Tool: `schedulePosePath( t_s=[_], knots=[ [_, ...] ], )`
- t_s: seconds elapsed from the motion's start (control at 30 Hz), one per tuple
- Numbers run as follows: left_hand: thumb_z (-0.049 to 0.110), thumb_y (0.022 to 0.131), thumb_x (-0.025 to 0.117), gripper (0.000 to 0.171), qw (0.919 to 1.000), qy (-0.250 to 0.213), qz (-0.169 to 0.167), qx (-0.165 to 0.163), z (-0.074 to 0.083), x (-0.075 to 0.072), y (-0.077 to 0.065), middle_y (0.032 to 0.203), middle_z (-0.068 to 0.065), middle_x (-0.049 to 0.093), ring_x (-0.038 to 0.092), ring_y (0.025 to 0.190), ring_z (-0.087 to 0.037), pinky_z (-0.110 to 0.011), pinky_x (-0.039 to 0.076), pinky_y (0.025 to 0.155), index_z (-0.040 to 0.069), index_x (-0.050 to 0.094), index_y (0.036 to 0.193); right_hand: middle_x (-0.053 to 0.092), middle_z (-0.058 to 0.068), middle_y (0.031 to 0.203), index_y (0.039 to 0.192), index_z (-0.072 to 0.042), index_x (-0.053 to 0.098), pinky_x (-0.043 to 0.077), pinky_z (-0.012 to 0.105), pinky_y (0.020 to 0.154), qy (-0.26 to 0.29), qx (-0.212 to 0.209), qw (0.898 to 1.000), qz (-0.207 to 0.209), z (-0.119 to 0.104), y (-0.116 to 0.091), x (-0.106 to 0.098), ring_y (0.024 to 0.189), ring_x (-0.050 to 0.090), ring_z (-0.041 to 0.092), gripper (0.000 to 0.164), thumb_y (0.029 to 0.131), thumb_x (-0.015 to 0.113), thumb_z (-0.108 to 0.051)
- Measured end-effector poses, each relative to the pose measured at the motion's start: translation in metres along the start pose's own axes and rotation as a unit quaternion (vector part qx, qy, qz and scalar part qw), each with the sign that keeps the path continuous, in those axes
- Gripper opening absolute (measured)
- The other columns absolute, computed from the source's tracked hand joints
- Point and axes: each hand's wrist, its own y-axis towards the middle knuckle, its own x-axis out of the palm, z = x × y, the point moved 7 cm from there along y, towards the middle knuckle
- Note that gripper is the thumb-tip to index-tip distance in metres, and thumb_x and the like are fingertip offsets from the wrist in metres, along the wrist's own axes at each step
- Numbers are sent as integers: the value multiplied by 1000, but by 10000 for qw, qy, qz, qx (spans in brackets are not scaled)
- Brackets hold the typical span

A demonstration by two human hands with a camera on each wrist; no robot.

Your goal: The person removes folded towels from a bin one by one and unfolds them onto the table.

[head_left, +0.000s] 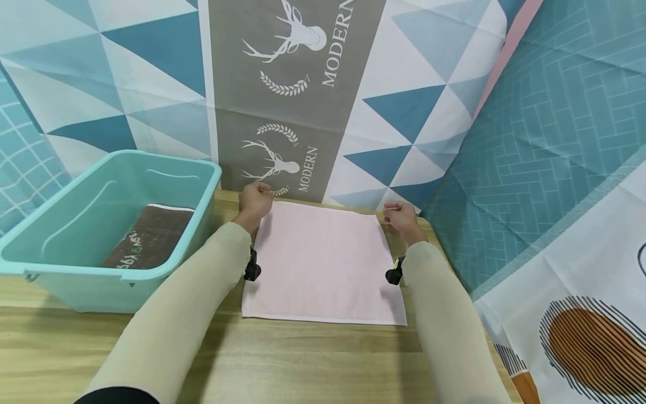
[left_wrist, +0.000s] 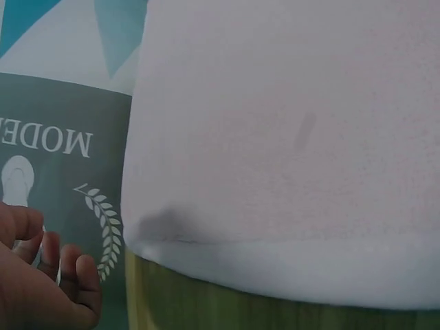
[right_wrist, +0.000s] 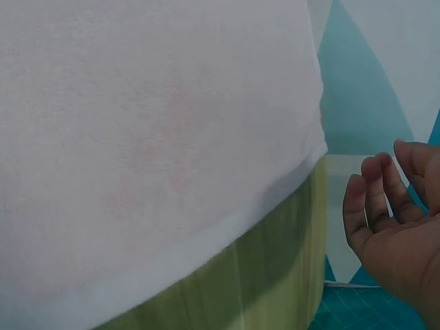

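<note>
A pale pink towel (head_left: 323, 264) lies spread flat on the wooden table, and its hems show close up in both wrist views. Just off its far left corner is my left hand (head_left: 255, 199), holding nothing; in the left wrist view the loosely bent fingers (left_wrist: 69, 268) are apart from the cloth. My right hand (head_left: 401, 217) hovers beside the far right corner. Its fingers (right_wrist: 375, 189) are relaxed and slightly bent, with a gap to the towel in the right wrist view.
To the left stands a turquoise plastic tub (head_left: 106, 289) with a folded brown cloth (head_left: 156, 235) inside. The wooden table (head_left: 303, 359) backs onto a patterned sheet (head_left: 282, 118), and blue-green fabric (head_left: 545, 146) hangs along the right side.
</note>
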Motion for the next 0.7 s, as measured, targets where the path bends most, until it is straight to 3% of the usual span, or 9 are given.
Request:
schedulePosePath(
  t_s=[0.23, 0.47, 0.7],
  knots=[
    [12, 101, 56, 28, 9998, 64, -33, 203, 18, 1, -2, 122, -14, 67, 62, 113, -30, -41, 49, 99, 3, 66, 125, 55, 25, 133, 136, -1, 56, 46, 57, 105, -171, -307, 9994, -8, -20, -5, -2, 122, 53, 44, 32, 106, 55, -14],
    [7, 98, 58, 30, 9987, -257, -99, 438, 44, 8, -9, 120, -15, 68, 64, 109, -29, -39, 51, 96, 1, 65, 127, 55, 21, 134, 142, -2, 55, 49, 51, 104, -49, -311, 9995, -71, -37, -5, 2, 121, 56, 40, 39, 106, 58, -17],
    [6, 98, 54, 30, 9966, -295, -67, 769, 73, 7, -12, 116, -15, 67, 61, 106, -27, -34, 50, 86, 1, 67, 125, 58, 22, 132, 142, -1, 54, 52, 44, 101, -206, -653, 9974, -225, -60, -8, 18, 110, 61, 29, 43, 106, 59, -25]
  ],
)
